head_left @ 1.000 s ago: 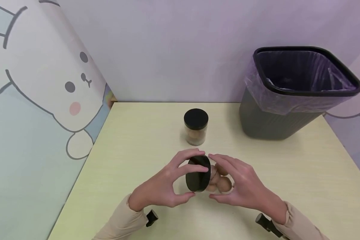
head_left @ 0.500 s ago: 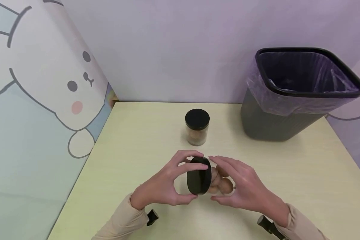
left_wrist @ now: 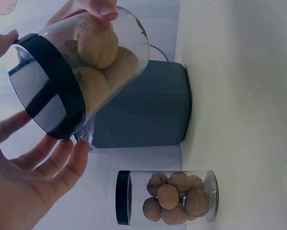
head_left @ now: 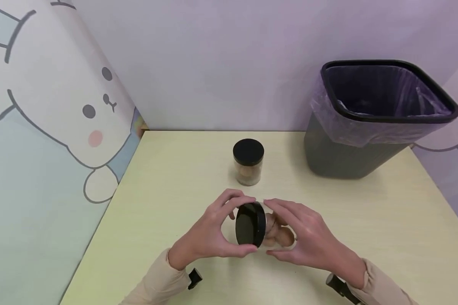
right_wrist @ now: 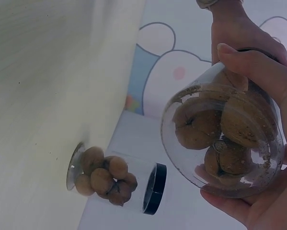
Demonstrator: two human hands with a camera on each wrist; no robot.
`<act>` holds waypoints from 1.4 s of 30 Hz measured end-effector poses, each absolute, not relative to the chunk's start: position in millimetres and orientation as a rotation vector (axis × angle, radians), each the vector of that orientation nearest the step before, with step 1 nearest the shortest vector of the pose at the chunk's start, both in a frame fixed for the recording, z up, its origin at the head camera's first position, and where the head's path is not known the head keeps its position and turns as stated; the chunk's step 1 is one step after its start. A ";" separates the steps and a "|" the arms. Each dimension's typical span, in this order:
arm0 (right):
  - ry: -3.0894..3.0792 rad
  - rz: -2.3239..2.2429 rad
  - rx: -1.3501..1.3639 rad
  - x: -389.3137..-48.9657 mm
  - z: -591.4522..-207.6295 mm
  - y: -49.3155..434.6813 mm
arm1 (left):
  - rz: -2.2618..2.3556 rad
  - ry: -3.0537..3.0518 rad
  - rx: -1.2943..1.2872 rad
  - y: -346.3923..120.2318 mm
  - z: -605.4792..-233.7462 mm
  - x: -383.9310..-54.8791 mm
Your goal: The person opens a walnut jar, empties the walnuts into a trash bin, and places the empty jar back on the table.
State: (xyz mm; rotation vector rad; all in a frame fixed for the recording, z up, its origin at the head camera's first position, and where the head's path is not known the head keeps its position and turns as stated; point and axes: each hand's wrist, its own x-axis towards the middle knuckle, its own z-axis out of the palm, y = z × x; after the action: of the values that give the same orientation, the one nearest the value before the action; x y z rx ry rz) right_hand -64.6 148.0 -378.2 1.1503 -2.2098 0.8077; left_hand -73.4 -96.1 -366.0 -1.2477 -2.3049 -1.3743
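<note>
Both hands hold a clear jar (left_wrist: 131,36) of walnuts (head_left: 284,236) on its side above the table, with its black lid (head_left: 247,226) facing left. My left hand (head_left: 204,237) curls round that lid, thumb at its lower edge and index finger at the top. On the other side my right hand (head_left: 311,235) grips the glass body, thumb below and fingers over it. The right wrist view looks at the jar's clear base, brown crumbs clinging inside and walnuts (right_wrist: 198,124) behind. A second jar of walnuts (head_left: 248,165) with a black lid (left_wrist: 123,197) stands upright beyond the hands.
A grey waste bin (head_left: 343,148) lined with a translucent purple bag (head_left: 351,129) stands at the back right of the pale wooden table (head_left: 175,169). A plain wall (head_left: 213,63) rises behind it. Cartoon-printed panels flank the left and right sides.
My left hand's fingers have shifted round the lid: the index finger moved from across its top face to the upper rim. The lid tilts slightly differently; the right hand stays put.
</note>
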 end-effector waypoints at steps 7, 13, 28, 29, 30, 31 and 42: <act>-2.216 0.782 1.131 -63.6 -378.9 148.9 | -1.365 -2.401 -1.129 -93.2 -368.4 -69.8; -2.216 0.769 1.131 -64.9 -379.4 148.2 | -1.378 -2.469 -1.105 -96.2 -365.7 -67.1; -2.235 0.774 1.128 -63.9 -378.1 149.0 | -1.216 -2.239 -1.539 -108.7 -351.3 -63.9; -2.236 0.774 1.128 -63.7 -378.2 149.2 | -1.200 -2.235 -1.549 -108.4 -351.0 -63.7; -2.238 0.776 1.128 -63.5 -378.2 149.3 | -1.188 -2.229 -1.557 -108.0 -350.7 -63.5; -2.237 0.779 1.129 -63.4 -378.2 149.4 | -1.178 -2.220 -1.564 -107.6 -350.2 -63.5; -2.232 0.782 1.119 -61.7 -378.6 152.2 | -1.159 -2.168 -1.595 -100.0 -353.7 -67.1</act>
State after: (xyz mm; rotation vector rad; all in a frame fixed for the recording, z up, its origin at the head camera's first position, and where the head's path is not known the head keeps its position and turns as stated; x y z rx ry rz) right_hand -61.7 152.2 -378.6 1.1191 -2.2323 0.7817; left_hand -67.1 -100.0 -353.7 -1.5951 -2.1680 -1.1595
